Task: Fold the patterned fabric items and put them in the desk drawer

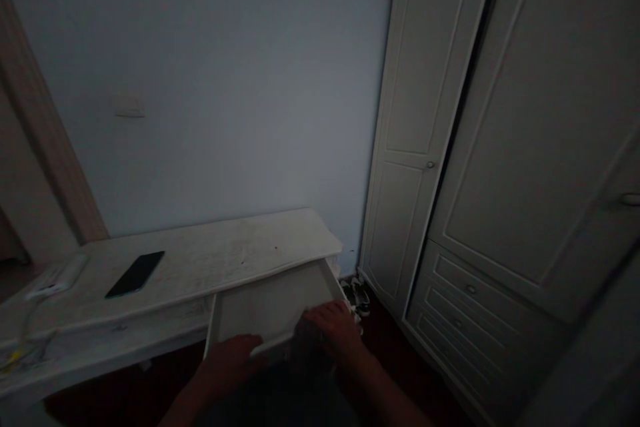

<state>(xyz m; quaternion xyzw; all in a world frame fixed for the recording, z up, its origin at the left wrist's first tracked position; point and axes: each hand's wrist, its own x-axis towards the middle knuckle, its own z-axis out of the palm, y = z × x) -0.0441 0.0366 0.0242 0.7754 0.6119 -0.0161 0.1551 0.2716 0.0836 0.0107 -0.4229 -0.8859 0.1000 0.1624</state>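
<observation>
A white drawer point(275, 303) is pulled out from a white table point(280, 233), and its inside looks bare. At the drawer's front left corner, my left hand point(233, 357) is closed over the edge. My right hand point(334, 325) is at the front right, fingers bent around a crumpled dark grey cloth point(304, 340) that lies against the drawer front. The dim light blurs the cloth's outline, and my right hand hides part of it.
On the tabletop lie a dark phone point(136, 274) and a white object point(59, 277). Shoes point(357, 297) stand on the dark red floor between the table and a white wardrobe point(405, 213). Small yellow items point(15, 359) are at the far left.
</observation>
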